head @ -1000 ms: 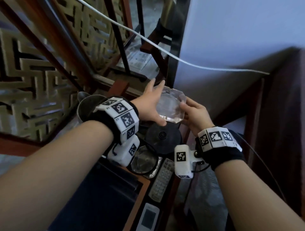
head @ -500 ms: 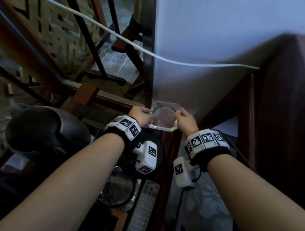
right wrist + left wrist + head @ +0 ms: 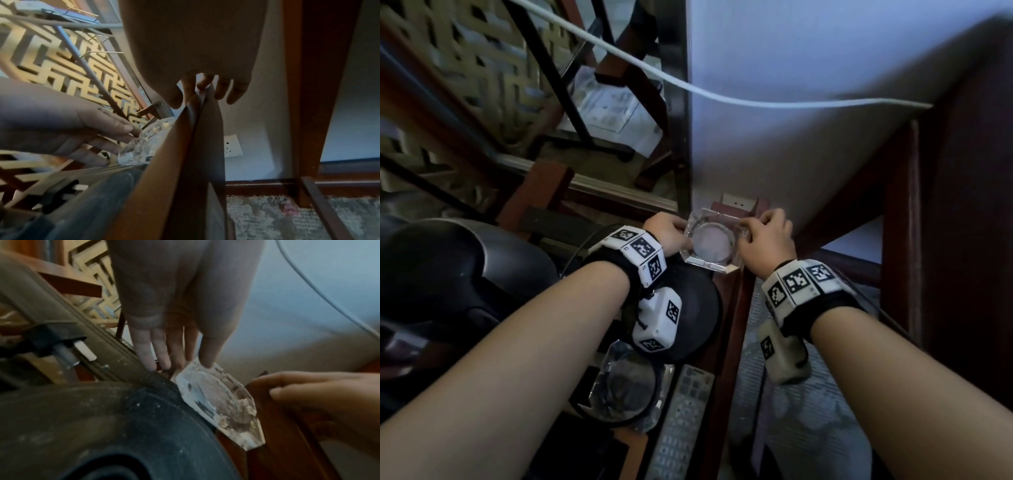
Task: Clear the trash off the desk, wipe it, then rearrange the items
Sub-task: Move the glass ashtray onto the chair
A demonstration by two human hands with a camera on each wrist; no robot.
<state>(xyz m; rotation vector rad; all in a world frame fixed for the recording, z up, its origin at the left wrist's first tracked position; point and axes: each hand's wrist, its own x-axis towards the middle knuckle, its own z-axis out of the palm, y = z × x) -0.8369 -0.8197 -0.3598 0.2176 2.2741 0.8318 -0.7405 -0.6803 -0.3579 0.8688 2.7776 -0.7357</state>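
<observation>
A clear glass ashtray (image 3: 712,243) sits at the far right corner of the brown desk (image 3: 736,308), beside the wall. My left hand (image 3: 667,229) lies at its left side with fingers nearly straight; in the left wrist view the thumb touches the ashtray (image 3: 222,405) rim. My right hand (image 3: 763,240) is at its right side, with curled fingertips on the rim. In the right wrist view the ashtray (image 3: 141,142) shows behind the desk edge (image 3: 174,162), and my right hand's fingers (image 3: 222,91) hang over the corner.
A round black kettle base (image 3: 695,308) lies just in front of the ashtray, touching it. Nearer me are a second glass ashtray (image 3: 626,387) and a grey remote (image 3: 681,421). A black kettle (image 3: 448,274) stands at left. A wall socket (image 3: 738,202) and carpet (image 3: 791,428) are beyond the desk.
Both hands have lowered the ashtray from mid-air onto the desk's far corner. My left hand's grip has loosened to straight fingers.
</observation>
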